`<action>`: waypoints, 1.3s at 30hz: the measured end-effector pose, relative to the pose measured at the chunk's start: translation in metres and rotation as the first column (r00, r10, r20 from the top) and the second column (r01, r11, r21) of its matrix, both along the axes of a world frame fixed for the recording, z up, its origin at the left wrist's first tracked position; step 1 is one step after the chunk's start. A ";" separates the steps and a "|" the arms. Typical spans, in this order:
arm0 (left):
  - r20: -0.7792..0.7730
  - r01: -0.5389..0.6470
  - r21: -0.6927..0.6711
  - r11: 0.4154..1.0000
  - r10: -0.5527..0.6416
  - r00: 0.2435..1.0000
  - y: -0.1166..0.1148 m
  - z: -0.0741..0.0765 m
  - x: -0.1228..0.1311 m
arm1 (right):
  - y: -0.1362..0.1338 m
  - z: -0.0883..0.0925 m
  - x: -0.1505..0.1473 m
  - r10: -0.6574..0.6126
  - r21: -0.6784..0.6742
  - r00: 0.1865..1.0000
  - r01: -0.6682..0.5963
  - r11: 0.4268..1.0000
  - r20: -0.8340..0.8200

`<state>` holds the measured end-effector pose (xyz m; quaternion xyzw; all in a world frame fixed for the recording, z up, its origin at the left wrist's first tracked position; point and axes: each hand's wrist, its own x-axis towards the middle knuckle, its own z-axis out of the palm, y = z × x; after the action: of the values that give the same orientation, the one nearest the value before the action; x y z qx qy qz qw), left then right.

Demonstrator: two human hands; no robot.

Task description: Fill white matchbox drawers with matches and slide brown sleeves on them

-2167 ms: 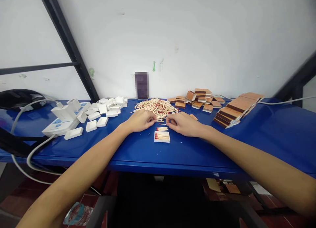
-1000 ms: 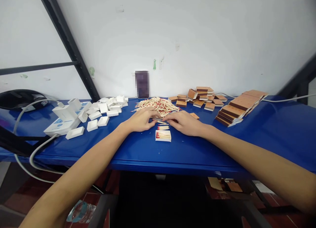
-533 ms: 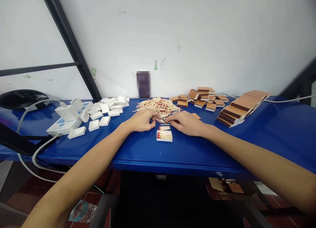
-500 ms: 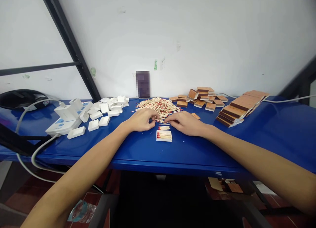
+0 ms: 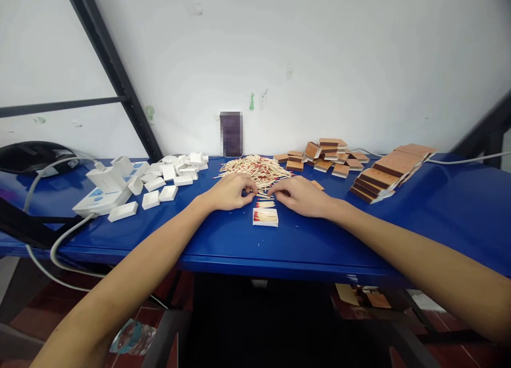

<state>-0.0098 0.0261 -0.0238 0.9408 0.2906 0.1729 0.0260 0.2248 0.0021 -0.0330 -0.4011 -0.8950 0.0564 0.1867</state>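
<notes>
On the blue tabletop [image 5: 431, 224], a heap of matches [image 5: 257, 166] is spread toward the middle of the back edge, and both hands are held at its front side. The left hand [image 5: 235, 191] is curled, with thumb and fingers brought close together beside a few loose matches [image 5: 264, 195]; whether one is pinched cannot be told. The right hand [image 5: 299, 196] is partly curled, its index finger reached out to the other end of those matches and its thumb set a little lower; whether anything is gripped there cannot be made out. Between the hands and the front edge, a short row of matches [image 5: 265, 204] is laid out with red heads to the left, and just in front of it a white matchbox tray [image 5: 265, 224] is seen, partly filled with matches pointed the same way. White trays [image 5: 168, 171] are piled toward the back left corner, near a power strip [image 5: 99, 200]. Brown matchbox sleeves [image 5: 329, 155] are heaped right of the matches along the back edge, and a leaning stack of sleeves [image 5: 393, 168] is placed nearer the right edge.
</notes>
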 end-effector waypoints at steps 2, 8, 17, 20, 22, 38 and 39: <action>0.016 0.006 -0.019 1.000 -0.006 1.000 0.001 -0.001 0.000 | 0.000 0.000 0.000 -0.001 0.000 1.000 0.001 1.000 0.011; 0.073 -0.008 -0.095 0.995 0.015 0.997 0.003 -0.003 0.000 | 0.000 0.000 0.000 0.014 -0.002 1.000 -0.014 1.000 0.014; 0.127 -0.020 -0.155 0.988 0.040 0.991 -0.002 -0.003 0.007 | -0.001 0.000 -0.001 0.042 -0.036 0.998 -0.044 0.998 -0.044; 0.117 -0.007 -0.149 0.989 0.025 0.993 -0.005 -0.003 0.009 | -0.001 0.001 -0.001 0.028 -0.043 0.998 -0.030 0.999 -0.051; 0.120 -0.004 -0.145 0.989 0.022 0.992 -0.007 -0.003 0.010 | -0.002 0.002 -0.002 0.013 -0.052 0.999 -0.016 0.999 -0.044; -0.020 0.023 -0.051 0.998 -0.024 1.000 -0.011 0.007 0.004 | -0.003 0.004 -0.001 0.079 -0.193 0.993 -0.094 0.977 -0.087; -0.018 0.029 -0.055 0.998 -0.030 0.999 -0.011 0.006 0.004 | -0.003 0.004 -0.001 0.076 -0.198 0.993 -0.093 0.976 -0.091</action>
<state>-0.0056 0.0155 -0.0174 0.9454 0.2816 0.1558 0.0514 0.2236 -0.0007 -0.0288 -0.3769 -0.8924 0.1715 0.1792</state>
